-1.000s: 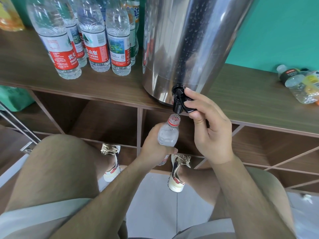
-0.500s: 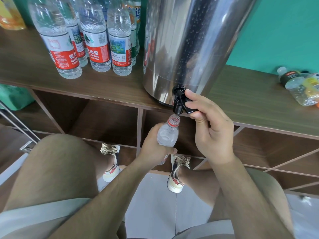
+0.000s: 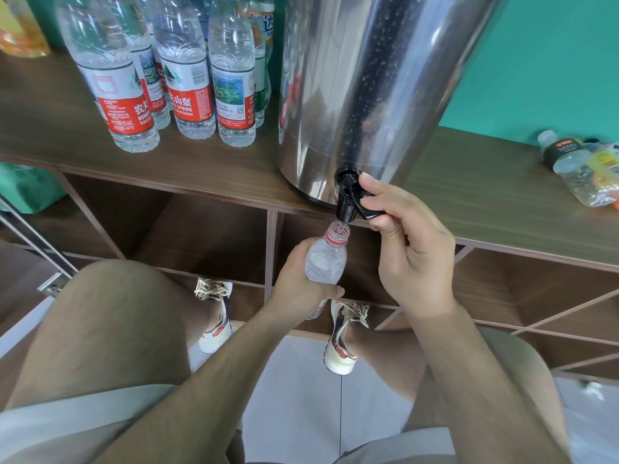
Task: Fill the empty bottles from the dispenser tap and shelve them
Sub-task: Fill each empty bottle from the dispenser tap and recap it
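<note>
Clear plastic, red-ringed at the neck: the bottle [image 3: 326,262] stands upright in my left hand [image 3: 298,283], fingers wrapped round its body, its open mouth just under the black tap [image 3: 346,209] of the steel dispenser [image 3: 368,95]. My right hand [image 3: 415,259] pinches the tap's lever [image 3: 370,214] between thumb and forefinger. Bottle and tap hang just in front of the wooden shelf [image 3: 201,172], above the floor. To the left on the shelf stand the filled bottles [image 3: 182,95]; at the far right lie crumpled empties [image 3: 582,175]. The mouth is narrow, so if my left hand drifts, the stream would miss and run over my fingers to the floor. Hold the lever too long and it overflows, and I cannot read the level from here. Against half a second ago almost nothing has shifted: same grip with both hands, bottle still beneath the spout.
</note>
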`<state>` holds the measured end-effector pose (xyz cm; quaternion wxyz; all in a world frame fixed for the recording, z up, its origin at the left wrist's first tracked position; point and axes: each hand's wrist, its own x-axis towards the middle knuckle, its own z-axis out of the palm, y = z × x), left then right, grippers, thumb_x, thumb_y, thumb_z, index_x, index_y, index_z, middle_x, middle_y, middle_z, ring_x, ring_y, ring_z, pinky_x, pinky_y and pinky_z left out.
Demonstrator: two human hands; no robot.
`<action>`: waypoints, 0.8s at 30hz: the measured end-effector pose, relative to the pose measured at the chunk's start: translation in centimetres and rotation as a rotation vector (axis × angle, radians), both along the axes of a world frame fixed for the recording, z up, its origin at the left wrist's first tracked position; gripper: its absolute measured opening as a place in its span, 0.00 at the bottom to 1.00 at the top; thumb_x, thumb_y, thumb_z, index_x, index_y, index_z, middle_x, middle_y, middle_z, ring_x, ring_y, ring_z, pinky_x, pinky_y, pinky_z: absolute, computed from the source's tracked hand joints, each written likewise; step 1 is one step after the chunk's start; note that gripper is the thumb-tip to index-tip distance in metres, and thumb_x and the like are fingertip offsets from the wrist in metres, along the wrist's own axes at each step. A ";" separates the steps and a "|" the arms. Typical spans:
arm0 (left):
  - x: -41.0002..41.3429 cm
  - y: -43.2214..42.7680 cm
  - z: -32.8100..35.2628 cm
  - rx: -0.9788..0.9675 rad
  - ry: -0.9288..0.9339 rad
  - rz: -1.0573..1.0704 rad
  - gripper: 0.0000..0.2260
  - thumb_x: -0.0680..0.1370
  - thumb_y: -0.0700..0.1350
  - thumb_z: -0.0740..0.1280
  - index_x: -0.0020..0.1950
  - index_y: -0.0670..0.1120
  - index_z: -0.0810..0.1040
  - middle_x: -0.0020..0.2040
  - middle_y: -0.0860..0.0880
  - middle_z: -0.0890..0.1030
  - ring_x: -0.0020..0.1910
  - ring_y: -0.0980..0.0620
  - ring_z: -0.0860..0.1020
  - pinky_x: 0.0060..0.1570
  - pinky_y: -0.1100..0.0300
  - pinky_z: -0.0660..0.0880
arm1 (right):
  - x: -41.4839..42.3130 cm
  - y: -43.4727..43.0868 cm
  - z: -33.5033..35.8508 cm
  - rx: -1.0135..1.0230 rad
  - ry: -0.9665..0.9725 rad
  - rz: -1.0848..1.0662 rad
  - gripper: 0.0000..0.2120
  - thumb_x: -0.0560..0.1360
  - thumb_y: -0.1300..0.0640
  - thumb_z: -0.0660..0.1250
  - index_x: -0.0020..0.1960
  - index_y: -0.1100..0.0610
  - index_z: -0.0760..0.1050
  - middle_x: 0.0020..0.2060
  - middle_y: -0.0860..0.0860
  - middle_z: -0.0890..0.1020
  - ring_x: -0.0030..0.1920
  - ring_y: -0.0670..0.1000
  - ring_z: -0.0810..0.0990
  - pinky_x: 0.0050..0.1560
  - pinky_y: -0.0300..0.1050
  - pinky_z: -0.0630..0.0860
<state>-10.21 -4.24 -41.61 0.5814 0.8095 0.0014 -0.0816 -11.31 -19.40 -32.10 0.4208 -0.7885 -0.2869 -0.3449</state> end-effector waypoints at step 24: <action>-0.2 0.0 0.5 -0.059 -0.028 0.004 0.34 0.70 0.39 0.82 0.68 0.56 0.69 0.63 0.54 0.77 0.62 0.52 0.77 0.58 0.63 0.73 | 0.2 0.0 1.5 -0.044 -0.008 -0.064 0.11 0.84 0.71 0.61 0.57 0.67 0.82 0.61 0.53 0.84 0.62 0.47 0.83 0.56 0.53 0.83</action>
